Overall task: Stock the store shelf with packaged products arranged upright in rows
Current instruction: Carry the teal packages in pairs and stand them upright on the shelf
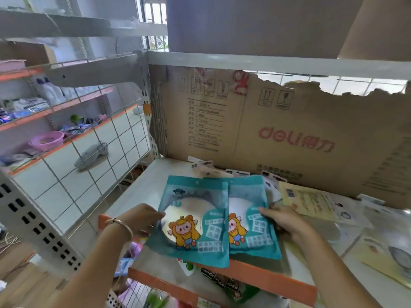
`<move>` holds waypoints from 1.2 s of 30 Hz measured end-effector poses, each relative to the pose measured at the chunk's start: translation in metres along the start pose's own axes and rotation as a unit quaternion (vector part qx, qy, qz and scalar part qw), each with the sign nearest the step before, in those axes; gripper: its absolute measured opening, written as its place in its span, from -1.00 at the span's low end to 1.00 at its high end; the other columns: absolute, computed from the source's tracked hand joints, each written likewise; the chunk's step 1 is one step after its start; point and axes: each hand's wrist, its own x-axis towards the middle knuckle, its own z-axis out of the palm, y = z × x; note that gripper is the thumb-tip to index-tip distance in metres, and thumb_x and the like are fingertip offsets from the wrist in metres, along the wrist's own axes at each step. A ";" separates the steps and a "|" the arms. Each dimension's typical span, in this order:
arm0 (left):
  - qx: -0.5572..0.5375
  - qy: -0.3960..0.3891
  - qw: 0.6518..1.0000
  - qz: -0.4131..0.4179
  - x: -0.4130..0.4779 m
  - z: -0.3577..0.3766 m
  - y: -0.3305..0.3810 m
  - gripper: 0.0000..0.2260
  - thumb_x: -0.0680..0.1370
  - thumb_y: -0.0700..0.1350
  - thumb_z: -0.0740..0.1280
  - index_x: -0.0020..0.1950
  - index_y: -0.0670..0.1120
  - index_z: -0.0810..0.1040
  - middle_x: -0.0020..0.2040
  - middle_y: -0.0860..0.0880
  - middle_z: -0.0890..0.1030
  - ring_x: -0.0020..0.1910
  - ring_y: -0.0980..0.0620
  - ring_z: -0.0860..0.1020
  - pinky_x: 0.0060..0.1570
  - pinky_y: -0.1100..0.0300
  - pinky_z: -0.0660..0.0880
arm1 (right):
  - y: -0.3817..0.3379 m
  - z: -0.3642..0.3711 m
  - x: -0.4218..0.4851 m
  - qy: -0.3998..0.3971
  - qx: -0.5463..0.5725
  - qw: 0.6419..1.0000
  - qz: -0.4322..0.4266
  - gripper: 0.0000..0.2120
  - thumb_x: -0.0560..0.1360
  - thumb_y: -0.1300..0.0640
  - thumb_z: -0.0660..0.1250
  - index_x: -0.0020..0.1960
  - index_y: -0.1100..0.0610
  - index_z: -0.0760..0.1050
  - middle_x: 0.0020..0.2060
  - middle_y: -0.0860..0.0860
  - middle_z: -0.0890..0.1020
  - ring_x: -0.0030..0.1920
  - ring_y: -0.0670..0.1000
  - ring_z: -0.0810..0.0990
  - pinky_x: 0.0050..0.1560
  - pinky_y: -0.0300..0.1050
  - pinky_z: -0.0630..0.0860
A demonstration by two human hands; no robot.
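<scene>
Two teal packets with a cartoon figure in a yellow hood lie side by side at the front of the white shelf. My left hand grips the left edge of the left teal packet, which sticks out over the orange shelf lip. My right hand holds the right edge of the right teal packet. The left packet overlaps the right one slightly. Both lie tilted rather than upright.
A torn "deli" cardboard sheet lines the shelf's back. Pale yellow packets lie flat to the right, and small white packets sit behind. A wire grid panel closes the left side. More goods fill the shelf below.
</scene>
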 end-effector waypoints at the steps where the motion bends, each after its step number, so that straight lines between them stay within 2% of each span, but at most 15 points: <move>1: 0.009 -0.003 1.000 -0.003 0.001 -0.003 0.002 -0.81 0.54 -0.12 0.31 -0.09 -0.25 0.57 -0.13 -0.21 0.64 -0.07 -0.15 0.61 -0.01 0.01 0.58 | 0.000 0.002 -0.001 0.001 0.004 1.000 0.000 -0.83 0.49 0.07 0.37 -0.06 0.19 0.54 -0.25 0.05 0.66 -0.29 0.00 0.63 -0.36 -0.21 0.46; 3: -0.001 -0.020 1.000 -0.008 0.000 -0.006 0.004 -0.83 0.50 -0.15 0.36 -0.22 -0.23 0.55 -0.38 -0.12 0.59 -0.33 -0.04 0.54 -0.29 0.15 0.54 | -0.001 0.004 -0.004 0.005 -0.017 1.000 -0.007 -0.85 0.51 0.07 0.35 -0.11 0.17 0.55 -0.25 0.03 0.66 -0.27 -0.03 0.63 -0.39 -0.22 0.44; 5: 0.012 -0.036 0.999 -0.010 -0.001 -0.004 0.002 -0.83 0.47 -0.15 0.39 -0.24 -0.24 0.55 -0.46 -0.07 0.51 -0.44 0.04 0.44 -0.40 0.24 0.48 | -0.001 0.003 -0.008 0.014 -0.035 0.999 -0.017 -0.85 0.53 0.08 0.32 -0.14 0.16 0.52 -0.23 0.03 0.64 -0.27 -0.05 0.60 -0.40 -0.23 0.40; 8: -0.018 -0.051 0.998 0.021 0.004 0.007 -0.003 -0.80 0.47 -0.14 0.39 -0.07 -0.29 0.58 -0.27 -0.15 0.55 -0.32 0.00 0.49 -0.27 0.21 0.54 | 0.002 -0.002 -0.016 0.028 -0.019 0.999 -0.023 -0.84 0.57 0.12 0.25 -0.15 0.17 0.49 -0.20 0.05 0.63 -0.24 -0.05 0.59 -0.33 -0.20 0.46; 11: -0.029 -0.035 0.996 0.073 0.002 0.028 -0.001 -0.88 0.51 -0.15 0.34 -0.09 -0.20 0.59 -0.24 -0.13 0.61 -0.26 -0.03 0.56 -0.27 0.18 0.57 | 0.012 -0.016 -0.022 0.069 0.022 0.997 -0.037 -0.86 0.58 0.15 0.21 -0.06 0.18 0.50 -0.16 0.08 0.63 -0.16 0.03 0.61 -0.09 -0.02 0.55; 14: -0.088 -0.020 0.989 0.118 0.001 0.052 0.006 -0.91 0.52 -0.20 0.32 -0.06 -0.20 0.58 -0.12 -0.18 0.64 -0.09 -0.15 0.59 -0.04 0.02 0.58 | 0.026 -0.042 -0.040 0.130 0.033 0.989 -0.057 -0.86 0.60 0.15 0.18 -0.04 0.17 0.49 -0.20 0.06 0.62 -0.20 0.04 0.60 -0.14 -0.01 0.55; 15: -0.106 -0.017 0.985 0.133 -0.002 0.060 0.011 -0.89 0.52 -0.22 0.31 -0.02 -0.23 0.58 -0.11 -0.19 0.64 -0.09 -0.15 0.59 -0.09 0.08 0.58 | 0.031 -0.053 -0.048 0.154 0.027 0.985 -0.067 -0.85 0.60 0.15 0.17 -0.05 0.16 0.49 -0.20 0.07 0.62 -0.21 0.04 0.60 -0.20 -0.03 0.55; 17: -0.122 -0.025 0.978 0.167 -0.011 0.083 0.023 -0.83 0.50 -0.20 0.33 0.03 -0.26 0.57 -0.12 -0.19 0.63 -0.18 -0.07 0.59 -0.29 0.26 0.57 | 0.047 -0.078 -0.065 0.210 0.042 0.973 -0.091 -0.83 0.60 0.15 0.17 -0.10 0.15 0.49 -0.16 0.09 0.63 -0.17 0.08 0.60 -0.15 0.00 0.53; 20: -0.132 -0.032 0.967 0.217 -0.032 0.124 0.046 -0.89 0.49 -0.17 0.34 -0.08 -0.20 0.58 -0.23 -0.14 0.62 -0.29 0.06 0.59 -0.37 0.37 0.51 | 0.073 -0.119 -0.096 0.299 0.037 0.947 -0.115 -0.84 0.60 0.14 0.17 -0.04 0.15 0.49 -0.15 0.08 0.61 -0.19 0.03 0.57 -0.17 -0.15 0.54; 22: -0.129 -0.046 0.954 0.265 -0.044 0.154 0.058 -0.89 0.52 -0.18 0.31 -0.15 -0.15 0.60 -0.24 -0.12 0.61 -0.23 0.00 0.57 -0.24 0.25 0.53 | 0.092 -0.145 -0.122 0.336 0.072 0.930 -0.132 -0.85 0.60 0.20 0.15 0.00 0.21 0.48 -0.16 0.08 0.58 -0.22 -0.01 0.54 -0.26 -0.22 0.47; 24: -0.074 -0.050 0.944 0.317 -0.059 0.186 0.072 -0.87 0.52 -0.11 0.33 -0.20 -0.07 0.62 -0.22 -0.07 0.64 -0.21 -0.03 0.55 -0.14 0.09 0.50 | 0.116 -0.170 -0.147 0.361 0.084 0.920 -0.129 -0.83 0.61 0.19 0.13 0.02 0.22 0.48 -0.16 0.07 0.60 -0.22 -0.01 0.57 -0.27 -0.16 0.45; 27: -0.058 -0.057 0.929 0.362 -0.091 0.240 0.086 -0.85 0.53 -0.16 0.30 -0.23 -0.06 0.56 -0.31 0.02 0.59 -0.32 0.10 0.50 -0.29 0.24 0.41 | 0.157 -0.210 -0.189 0.387 0.110 0.908 -0.115 -0.82 0.61 0.17 0.13 0.00 0.19 0.49 -0.16 0.09 0.62 -0.19 0.05 0.60 -0.23 -0.07 0.51; 30: -0.088 -0.093 0.921 0.368 -0.125 0.299 0.093 -0.86 0.52 -0.21 0.31 -0.21 -0.06 0.57 -0.38 0.10 0.62 -0.39 0.19 0.52 -0.38 0.36 0.44 | 0.199 -0.255 -0.233 0.424 0.133 0.889 -0.108 -0.83 0.61 0.19 0.14 -0.07 0.18 0.48 -0.18 0.11 0.61 -0.19 0.09 0.58 -0.13 0.03 0.51; 33: -0.080 -0.121 0.914 0.379 -0.160 0.356 0.093 -0.87 0.53 -0.18 0.30 -0.21 -0.09 0.55 -0.38 0.03 0.55 -0.38 0.08 0.45 -0.38 0.27 0.38 | 0.242 -0.297 -0.278 0.457 0.123 0.874 -0.108 -0.84 0.61 0.20 0.14 -0.02 0.19 0.49 -0.13 0.16 0.61 -0.13 0.17 0.59 -0.05 0.10 0.52; 36: -0.090 -0.145 0.905 0.390 -0.206 0.410 0.098 -0.86 0.54 -0.20 0.28 -0.22 -0.08 0.54 -0.39 0.06 0.52 -0.38 0.10 0.43 -0.35 0.24 0.35 | 0.280 -0.332 -0.320 0.476 0.153 0.860 -0.101 -0.81 0.61 0.19 0.13 -0.08 0.09 0.50 -0.10 0.17 0.61 -0.12 0.15 0.61 -0.04 0.14 0.56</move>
